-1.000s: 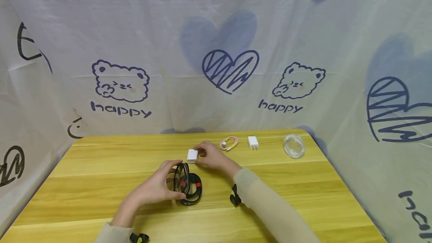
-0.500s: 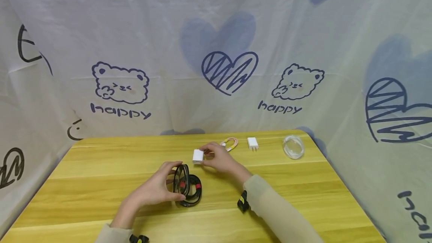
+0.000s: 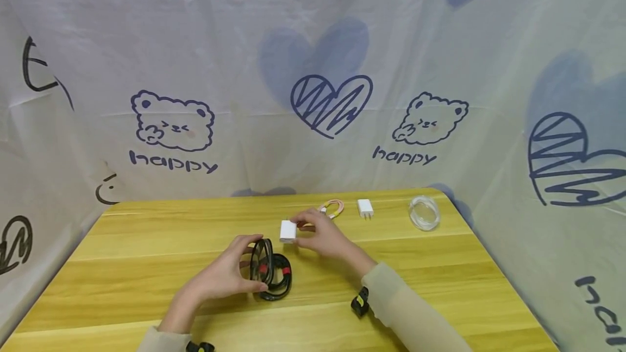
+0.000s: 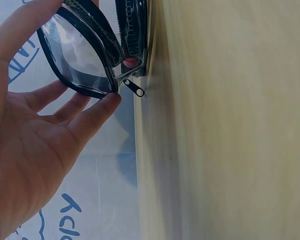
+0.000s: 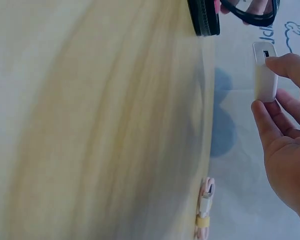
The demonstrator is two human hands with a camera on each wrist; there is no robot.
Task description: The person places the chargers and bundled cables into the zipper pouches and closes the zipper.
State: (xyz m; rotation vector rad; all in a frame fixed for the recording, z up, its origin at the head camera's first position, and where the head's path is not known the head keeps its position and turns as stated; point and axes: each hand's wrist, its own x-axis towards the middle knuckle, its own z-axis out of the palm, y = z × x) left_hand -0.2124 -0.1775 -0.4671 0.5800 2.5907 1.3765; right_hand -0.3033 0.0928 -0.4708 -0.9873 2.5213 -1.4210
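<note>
Currently gripped: wht charger (image 3: 288,231) & blk-trimmed pouch (image 3: 270,265)

Charger is pinched btwn thumb & fingers of R hand (image 3: 320,235), raised off worktop (image 3: 146,265), near pouch. Pouch, unzipped, is clamped by thumb & fingers of L hand (image 3: 222,273), w/ base on worktop. Pink cable (image 3: 336,208), 2nd charger (image 3: 364,208) & clr coil (image 3: 424,213) are laid twd far edge.

Curtained-off tabletop booth for recording, by the looks; home or studio, can't tell. Pale cloth (image 3: 244,58) hung behind & on L + R sides, creased, printed w/ bears (image 3: 172,121), hearts (image 3: 331,106) & "happy" txt (image 3: 173,162). Wood-grain table (image 3: 137,270) fills the space; wrist cams (image 3: 360,302) worn.
</note>
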